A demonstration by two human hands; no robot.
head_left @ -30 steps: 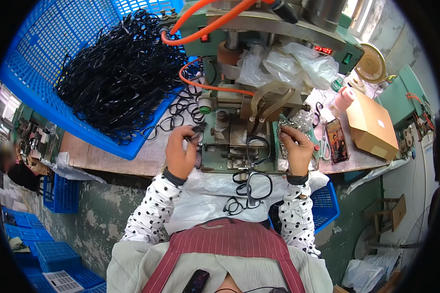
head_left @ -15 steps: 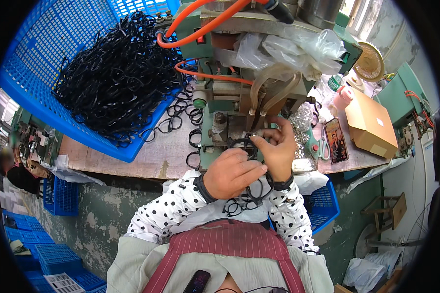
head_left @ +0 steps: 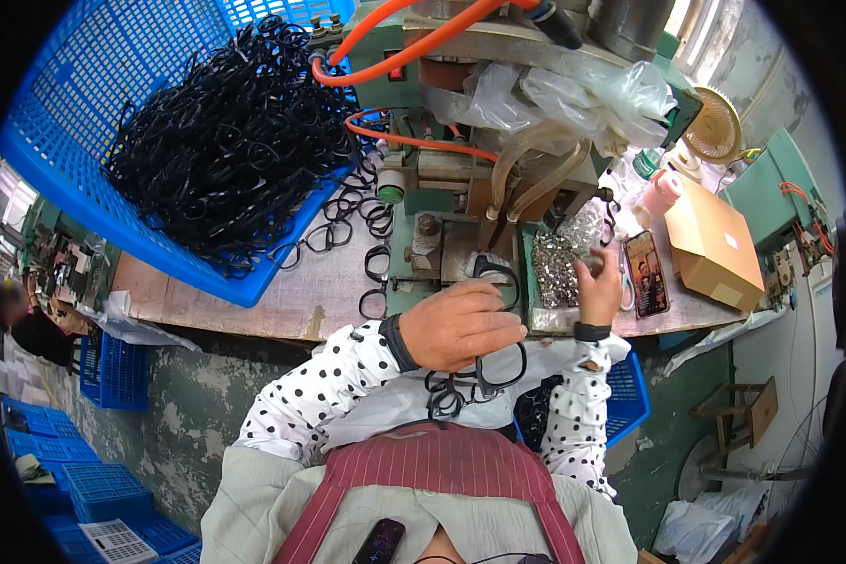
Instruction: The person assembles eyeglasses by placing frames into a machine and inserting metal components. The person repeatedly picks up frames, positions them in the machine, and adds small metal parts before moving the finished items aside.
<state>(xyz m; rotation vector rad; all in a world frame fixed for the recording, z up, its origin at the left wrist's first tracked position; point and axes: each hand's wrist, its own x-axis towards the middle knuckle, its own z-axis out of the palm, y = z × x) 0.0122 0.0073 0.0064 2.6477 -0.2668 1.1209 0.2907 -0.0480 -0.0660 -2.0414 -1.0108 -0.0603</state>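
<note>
My left hand (head_left: 461, 326) is closed around a black eyeglass frame (head_left: 515, 282). One rim of it sticks up beyond the fingers, at the metal fixture (head_left: 465, 249) of the green bench machine. More black frames (head_left: 445, 402) show below this hand, over my lap; whether it holds any of them too is unclear. My right hand (head_left: 600, 287) is at the right side of a shallow tray (head_left: 555, 322) of small shiny metal parts (head_left: 555, 268). Its thumb and forefinger are drawn together, and anything between them is too small to make out.
A blue basket (head_left: 188, 273) heaped with black frames (head_left: 226, 150) stands at the left. Loose frames (head_left: 374, 263) lie beside the machine. Orange hoses (head_left: 385, 70) arch overhead. A phone (head_left: 646, 273), scissors (head_left: 627, 282) and a cardboard box (head_left: 714, 240) are at the right.
My right hand has left the eyeglass frame at the fixture and moved right to the tray of metal parts. My left hand stays nearly in place, still holding the frame.
</note>
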